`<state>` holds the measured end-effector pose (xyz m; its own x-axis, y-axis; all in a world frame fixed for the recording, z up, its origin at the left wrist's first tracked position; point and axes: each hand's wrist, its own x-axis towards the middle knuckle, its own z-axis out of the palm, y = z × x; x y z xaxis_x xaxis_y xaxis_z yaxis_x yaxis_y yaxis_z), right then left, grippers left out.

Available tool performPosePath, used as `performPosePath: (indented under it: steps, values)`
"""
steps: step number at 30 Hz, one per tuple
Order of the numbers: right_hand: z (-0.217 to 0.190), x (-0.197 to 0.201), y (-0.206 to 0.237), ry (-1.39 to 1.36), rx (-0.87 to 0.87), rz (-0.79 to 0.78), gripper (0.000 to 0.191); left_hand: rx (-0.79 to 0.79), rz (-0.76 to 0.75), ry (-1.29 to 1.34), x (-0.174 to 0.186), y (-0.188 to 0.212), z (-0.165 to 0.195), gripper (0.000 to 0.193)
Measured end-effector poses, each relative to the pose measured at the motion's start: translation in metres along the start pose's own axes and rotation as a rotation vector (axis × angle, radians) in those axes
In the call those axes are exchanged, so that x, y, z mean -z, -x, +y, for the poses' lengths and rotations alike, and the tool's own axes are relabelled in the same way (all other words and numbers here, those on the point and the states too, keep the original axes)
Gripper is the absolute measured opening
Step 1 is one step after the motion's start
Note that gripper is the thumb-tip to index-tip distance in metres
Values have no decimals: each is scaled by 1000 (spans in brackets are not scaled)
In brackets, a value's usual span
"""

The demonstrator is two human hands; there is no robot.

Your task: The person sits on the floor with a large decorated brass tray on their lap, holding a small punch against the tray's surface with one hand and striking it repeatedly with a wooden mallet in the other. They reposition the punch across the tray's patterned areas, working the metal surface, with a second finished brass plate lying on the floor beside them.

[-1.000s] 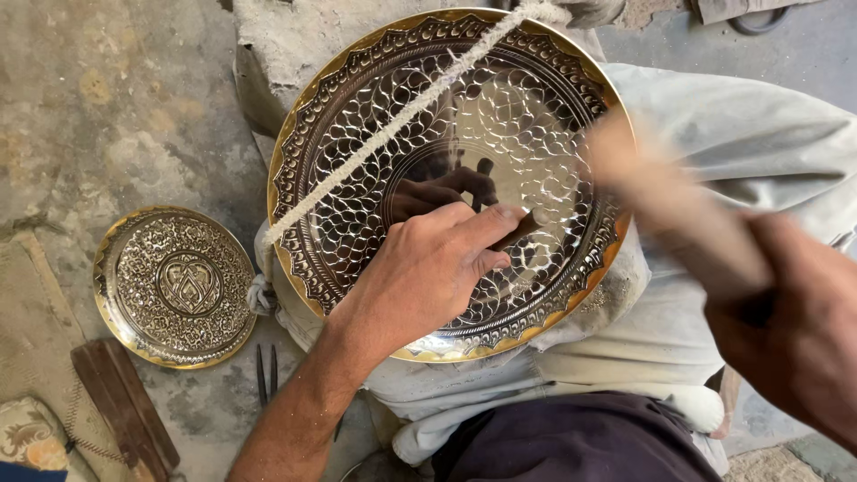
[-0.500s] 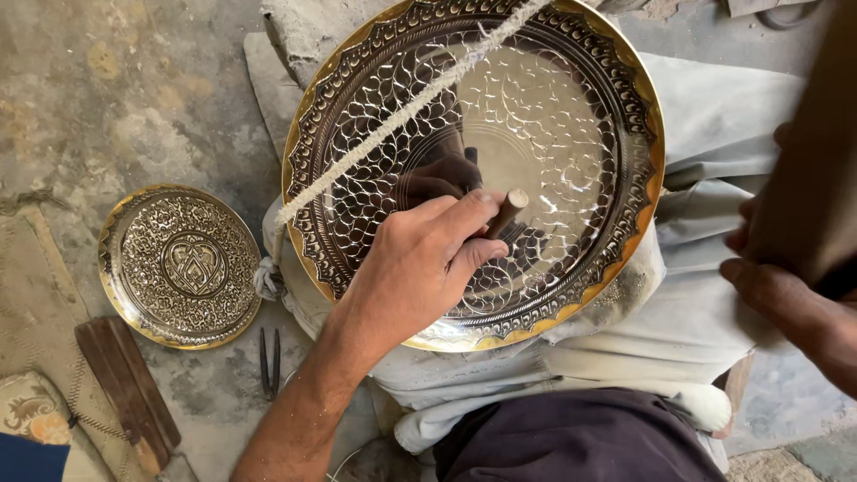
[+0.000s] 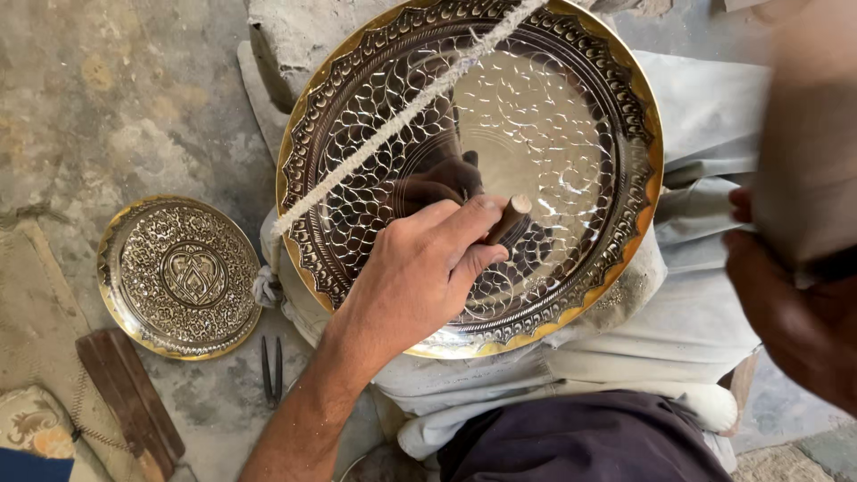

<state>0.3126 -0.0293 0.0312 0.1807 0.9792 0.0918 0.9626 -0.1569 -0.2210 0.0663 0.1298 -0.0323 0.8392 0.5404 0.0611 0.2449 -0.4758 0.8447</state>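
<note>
A large round brass tray (image 3: 571, 107) with an engraved scale pattern and gold rim lies across my lap on pale cloth. My left hand (image 3: 415, 277) rests on its lower part and grips a short metal chisel (image 3: 509, 217), whose tip touches the tray. My right hand (image 3: 790, 312) is at the right edge, closed around a blurred wooden mallet (image 3: 808, 152) raised above the tray. A white twisted cord (image 3: 402, 120) runs diagonally over the tray.
A smaller engraved brass plate (image 3: 181, 277) lies on the stone floor at left. Near it are a wooden strip (image 3: 129, 402), a thin pair of metal points (image 3: 271, 368) and a patterned cushion corner (image 3: 31, 419). A stone block (image 3: 286, 45) sits behind the tray.
The view has drawn closer to the tray. The mallet in my right hand has swung upward at the right. My left hand keeps the chisel on the tray.
</note>
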Motion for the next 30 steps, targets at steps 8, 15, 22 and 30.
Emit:
performPosePath:
  steps: [8, 15, 22, 30]
  values:
    - [-2, 0, 12, -62, -57, -28, 53, 14, -21, -15, 0, 0, 0, 38]
    - [2, -6, 20, -93, -113, -75, 58, -28, 13, -16, 0, 2, 1, 38]
    - [10, -9, 40, -173, -321, -158, 63, -2, -22, 0, 1, 0, 2, 38]
    - [24, -27, 44, -143, -153, -111, 63, 17, 9, -19, 0, 5, 5, 37]
